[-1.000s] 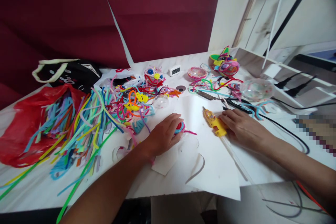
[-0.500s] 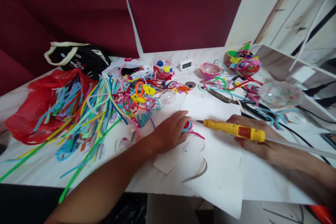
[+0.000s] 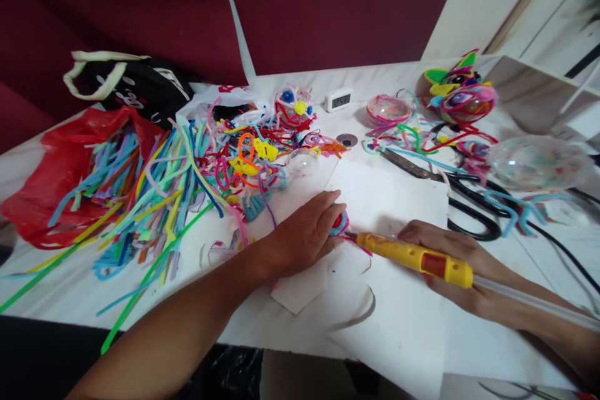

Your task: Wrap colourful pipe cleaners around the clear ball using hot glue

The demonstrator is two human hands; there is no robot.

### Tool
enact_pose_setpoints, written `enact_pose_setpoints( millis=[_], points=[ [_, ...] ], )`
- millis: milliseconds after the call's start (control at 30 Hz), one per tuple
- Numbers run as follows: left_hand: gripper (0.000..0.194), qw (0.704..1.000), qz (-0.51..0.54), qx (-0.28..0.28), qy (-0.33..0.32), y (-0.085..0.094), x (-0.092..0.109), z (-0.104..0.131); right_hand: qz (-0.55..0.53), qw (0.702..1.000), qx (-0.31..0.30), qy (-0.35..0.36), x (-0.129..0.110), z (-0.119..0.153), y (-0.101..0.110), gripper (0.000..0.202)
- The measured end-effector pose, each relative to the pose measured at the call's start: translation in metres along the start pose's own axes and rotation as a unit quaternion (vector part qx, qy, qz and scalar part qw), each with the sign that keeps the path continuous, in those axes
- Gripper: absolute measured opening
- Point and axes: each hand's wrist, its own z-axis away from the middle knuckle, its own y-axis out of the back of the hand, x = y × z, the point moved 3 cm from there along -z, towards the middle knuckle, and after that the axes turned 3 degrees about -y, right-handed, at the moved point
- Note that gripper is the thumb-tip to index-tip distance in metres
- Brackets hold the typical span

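Note:
My left hand [image 3: 304, 234] rests on the table, fingers closed over a small coil of pipe cleaner [image 3: 344, 223] in red, light blue and pink. Much of the coil is hidden under the fingers, and a pink end sticks out toward the right. In my right hand [image 3: 445, 253] is a yellow pen-style hot glue gun [image 3: 407, 254], with a translucent glue stick [image 3: 529, 300] running out of its back. Its dark nozzle points left, at or very close to the coil's lower right edge. White paper [image 3: 398, 312] lies beneath both hands.
Loose pipe cleaners [image 3: 173, 200] and a red plastic bag [image 3: 51, 181] fill the left side. Large black-handled scissors [image 3: 469, 190] lie right of the paper, near a clear plastic shell [image 3: 539, 162]. Decorated balls [image 3: 294, 106], a small digital clock [image 3: 338, 100] and a black bag [image 3: 131, 87] stand behind.
My right hand has brought the glue gun's nozzle left and down to the edge of the coil. My left hand still holds the coil. The view has shifted slightly.

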Motion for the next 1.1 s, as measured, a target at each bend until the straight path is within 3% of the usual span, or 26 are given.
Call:
enact_pose_setpoints(
  millis=[1100],
  points=[
    [0.049, 1.000, 0.022, 0.009, -0.004, -0.002, -0.002, 0.001, 0.049, 0.998, -0.019, 0.017, -0.012, -0.007, -0.002, 0.008]
  ],
)
